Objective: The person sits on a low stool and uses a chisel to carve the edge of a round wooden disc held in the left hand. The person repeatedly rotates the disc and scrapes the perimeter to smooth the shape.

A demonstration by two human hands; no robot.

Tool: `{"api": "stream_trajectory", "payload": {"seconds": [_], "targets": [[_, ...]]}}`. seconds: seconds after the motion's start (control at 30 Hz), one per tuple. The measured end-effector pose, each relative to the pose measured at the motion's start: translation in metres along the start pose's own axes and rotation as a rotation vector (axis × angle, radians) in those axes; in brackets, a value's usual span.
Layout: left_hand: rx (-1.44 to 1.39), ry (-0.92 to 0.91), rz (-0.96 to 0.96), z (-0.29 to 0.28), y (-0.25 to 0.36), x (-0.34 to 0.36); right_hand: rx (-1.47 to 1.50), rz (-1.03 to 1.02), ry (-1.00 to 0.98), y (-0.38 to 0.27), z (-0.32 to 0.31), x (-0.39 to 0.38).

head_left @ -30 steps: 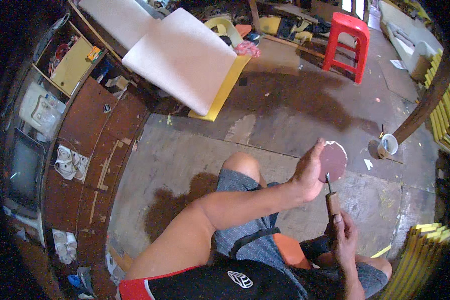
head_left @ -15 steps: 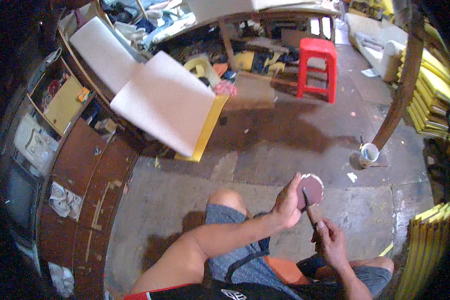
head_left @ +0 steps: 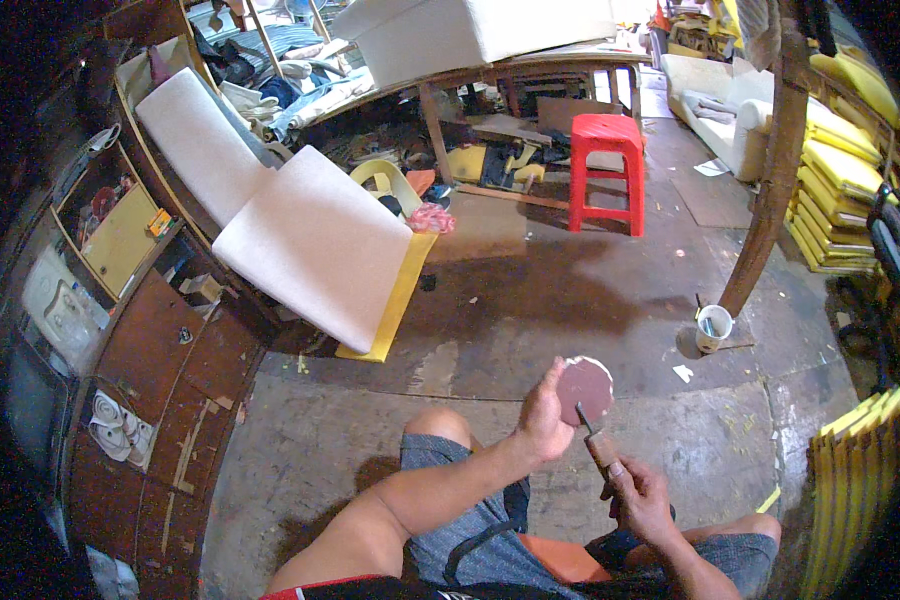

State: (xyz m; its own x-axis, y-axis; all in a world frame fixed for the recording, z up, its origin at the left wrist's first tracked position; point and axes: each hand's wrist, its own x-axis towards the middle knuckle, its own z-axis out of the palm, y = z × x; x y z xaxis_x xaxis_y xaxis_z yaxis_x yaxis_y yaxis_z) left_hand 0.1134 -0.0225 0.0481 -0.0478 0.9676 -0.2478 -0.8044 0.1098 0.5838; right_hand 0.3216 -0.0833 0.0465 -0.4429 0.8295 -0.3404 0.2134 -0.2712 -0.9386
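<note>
A stool [head_left: 607, 130] stands beyond the disc [head_left: 590, 383] in the left hand [head_left: 546, 416], a cup [head_left: 710, 344] right of both.

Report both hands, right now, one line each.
Left hand: closed, holding the round maroon disc by its left edge.
Right hand: closed, holding the wooden-handled tool.

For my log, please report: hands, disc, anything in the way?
Left hand holding maroon disc. Right hand gripping brown-handled tool, tip at disc. Nothing seen blocking either hand.
</note>
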Motion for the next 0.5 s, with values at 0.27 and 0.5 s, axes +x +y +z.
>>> {"api": "stream_trajectory", "payload": {"seconds": [0.27,0.5], "targets": [[0.006,0.063,-0.023,0.009,-0.006,-0.014,-0.024,0.018,0.017,-0.02,0.006,-0.003],[0.016,0.04,0.002,-0.001,-0.013,-0.01,-0.005,0.027,0.035,-0.016,0.008,-0.002]]}}
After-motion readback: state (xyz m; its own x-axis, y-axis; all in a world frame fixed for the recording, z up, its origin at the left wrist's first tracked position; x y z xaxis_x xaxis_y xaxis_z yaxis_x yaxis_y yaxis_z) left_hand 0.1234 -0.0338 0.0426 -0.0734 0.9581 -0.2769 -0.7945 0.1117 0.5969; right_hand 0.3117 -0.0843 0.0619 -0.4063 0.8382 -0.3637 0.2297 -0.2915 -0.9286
